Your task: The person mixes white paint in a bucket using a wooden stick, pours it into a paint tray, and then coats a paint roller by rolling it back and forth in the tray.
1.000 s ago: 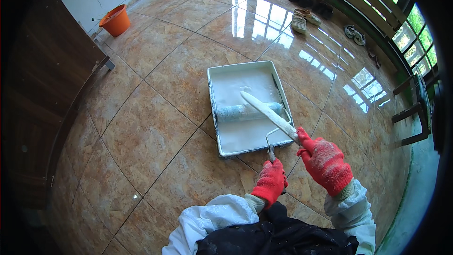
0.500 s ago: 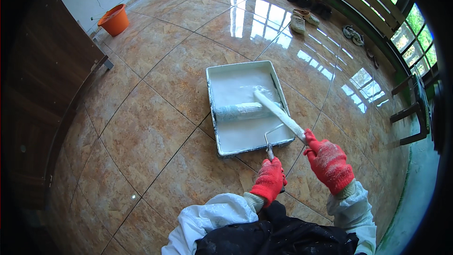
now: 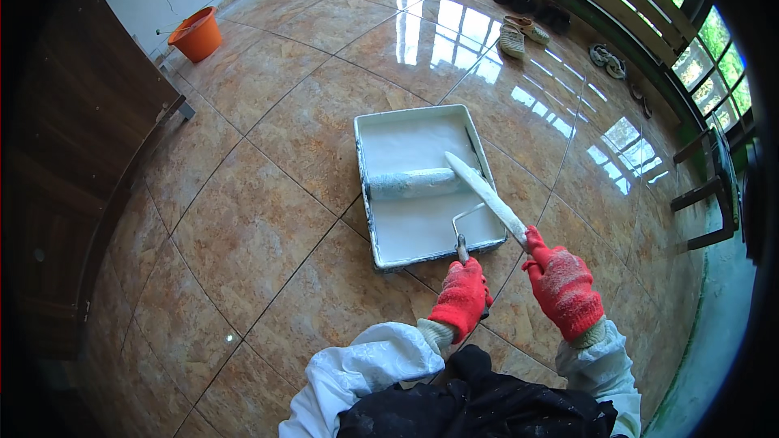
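A white paint tray (image 3: 365, 231) filled with white paint rests on the tiled floor in front of me. Across its middle lies a paint roller (image 3: 412, 184), its sleeve coated in paint. In a red glove, my left hand (image 3: 462, 298) is wrapped around the roller's handle just off the tray's near edge. My right hand (image 3: 564, 288), gloved in red too, grips a flat, paint-covered stick (image 3: 492, 199). The stick slants over the tray's right wall, its tip at the roller's right end; whether they touch I cannot tell. White sleeves cover both forearms.
An orange bucket (image 3: 196, 36) stands by the far left wall. Dark wooden furniture (image 3: 89, 138) fills the left side. Shoes (image 3: 513, 36) line the far right under windows and a slatted bench (image 3: 625, 0). A dark chair (image 3: 714, 186) is at right.
The stick's tip has risen from the paint beyond the roller to the roller's right end. The roller has shifted slightly away from me and turned, with my left hand following.
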Tool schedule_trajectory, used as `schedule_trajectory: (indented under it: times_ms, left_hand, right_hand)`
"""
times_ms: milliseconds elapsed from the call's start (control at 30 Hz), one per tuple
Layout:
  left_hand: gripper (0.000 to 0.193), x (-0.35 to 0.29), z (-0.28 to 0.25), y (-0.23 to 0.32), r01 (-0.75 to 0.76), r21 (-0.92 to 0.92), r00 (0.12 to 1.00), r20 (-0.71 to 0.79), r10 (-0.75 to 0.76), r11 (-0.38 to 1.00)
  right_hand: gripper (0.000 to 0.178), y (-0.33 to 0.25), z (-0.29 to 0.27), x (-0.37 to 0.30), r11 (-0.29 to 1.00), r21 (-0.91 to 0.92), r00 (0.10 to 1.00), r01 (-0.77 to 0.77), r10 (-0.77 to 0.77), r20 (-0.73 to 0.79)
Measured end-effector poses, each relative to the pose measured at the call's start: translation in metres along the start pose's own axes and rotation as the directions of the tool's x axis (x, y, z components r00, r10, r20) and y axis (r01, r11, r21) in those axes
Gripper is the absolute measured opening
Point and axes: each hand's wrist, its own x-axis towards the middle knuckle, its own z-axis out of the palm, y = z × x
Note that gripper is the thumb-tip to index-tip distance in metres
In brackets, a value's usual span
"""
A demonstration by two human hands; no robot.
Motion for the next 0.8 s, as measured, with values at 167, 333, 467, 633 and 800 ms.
schedule_trajectory:
  times_ms: [167,333,467,633,800]
  left_hand:
    - [0.025,0.007,-0.001,0.005,-0.023,0.013,1.0,0.021,0.023,1.0]
    - [0.024,0.015,0.002,0.018,0.008,0.006,0.999,0.05,-0.008,1.0]
    - [0.027,0.029,0.003,0.019,-0.032,-0.043,0.999,0.013,0.033,0.999]
    - [0.03,0.042,0.003,0.033,-0.043,-0.016,0.999,0.006,0.043,0.999]
    - [0.03,0.047,0.004,0.046,-0.053,0.131,0.999,0.012,0.052,0.99]
  right_hand:
    - [0.05,-0.02,0.0,0.008,0.997,0.032,0.997,0.067,-0.069,0.047]
    - [0.05,-0.025,-0.001,0.017,0.995,0.035,0.992,0.092,-0.094,0.08]
    - [0.051,-0.015,-0.002,0.034,0.999,0.004,0.999,0.039,-0.039,0.026]
    - [0.048,-0.027,-0.008,0.045,0.991,0.07,0.99,0.117,-0.122,0.072]
    - [0.05,-0.04,-0.014,0.049,0.989,0.11,0.989,0.098,-0.11,0.101]
